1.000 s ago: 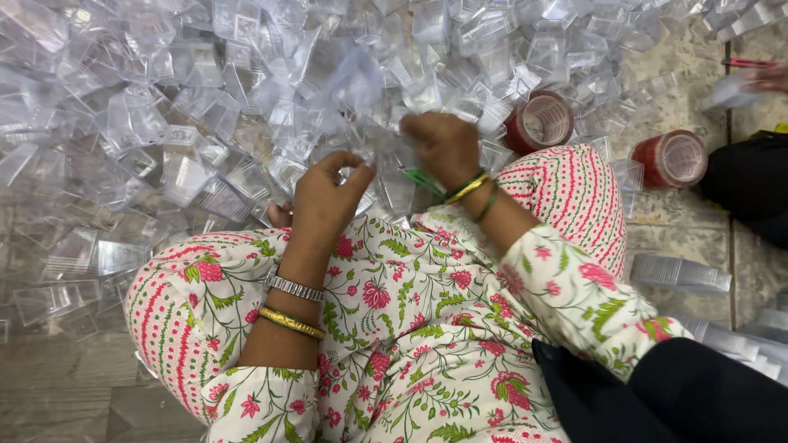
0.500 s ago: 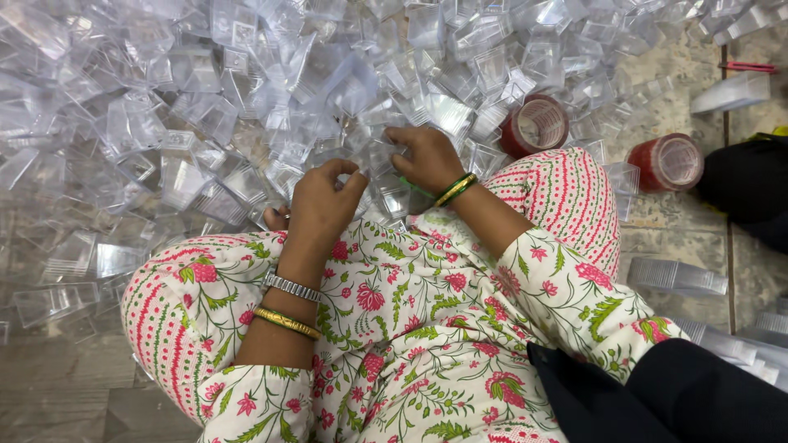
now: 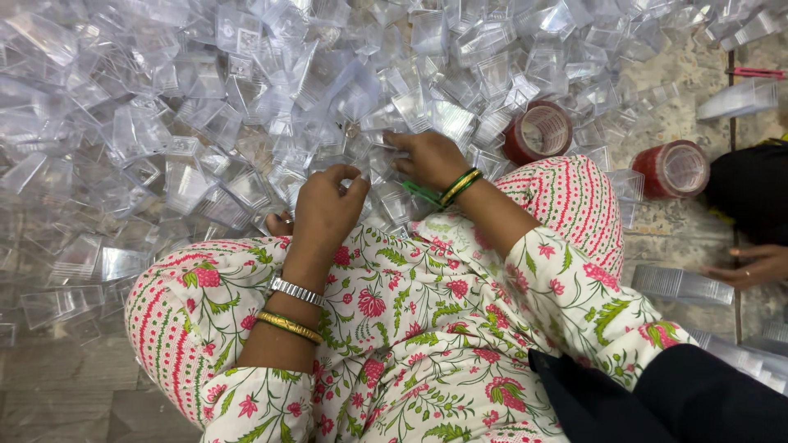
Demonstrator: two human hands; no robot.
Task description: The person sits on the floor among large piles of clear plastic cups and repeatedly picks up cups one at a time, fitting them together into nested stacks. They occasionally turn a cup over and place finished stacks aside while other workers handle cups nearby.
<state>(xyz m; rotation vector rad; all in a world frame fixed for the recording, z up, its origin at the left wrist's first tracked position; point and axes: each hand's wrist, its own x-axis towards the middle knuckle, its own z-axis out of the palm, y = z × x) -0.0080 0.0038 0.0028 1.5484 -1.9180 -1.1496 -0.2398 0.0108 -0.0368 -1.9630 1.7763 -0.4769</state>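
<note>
On the floor (image 3: 66, 385), a big pile of small clear plastic cups (image 3: 205, 123) spreads from the left edge across the top to the right. A person sits at the near edge of the pile with knees bent, dressed in white cloth with pink flowers and green leaves. The left hand (image 3: 327, 212) rests at the near edge of the pile, just past the knee, with its fingers curled in; I cannot tell if a cup is inside them. A silver band and a gold bangle sit on that wrist. The right hand (image 3: 428, 157) lies a little farther in, palm down on the cups, fingers bent over them; it touches them, but a real grip does not show. Green and gold bangles (image 3: 458, 187) circle that wrist. The two hands are near each other but apart. Right of the right hand stand two red tape rolls (image 3: 539, 131), one at the pile's edge and one farther right on bare floor. Near the right edge, another person's hand (image 3: 757, 266) rests beside a stack of clear cups (image 3: 681, 285) lying on its side.
</note>
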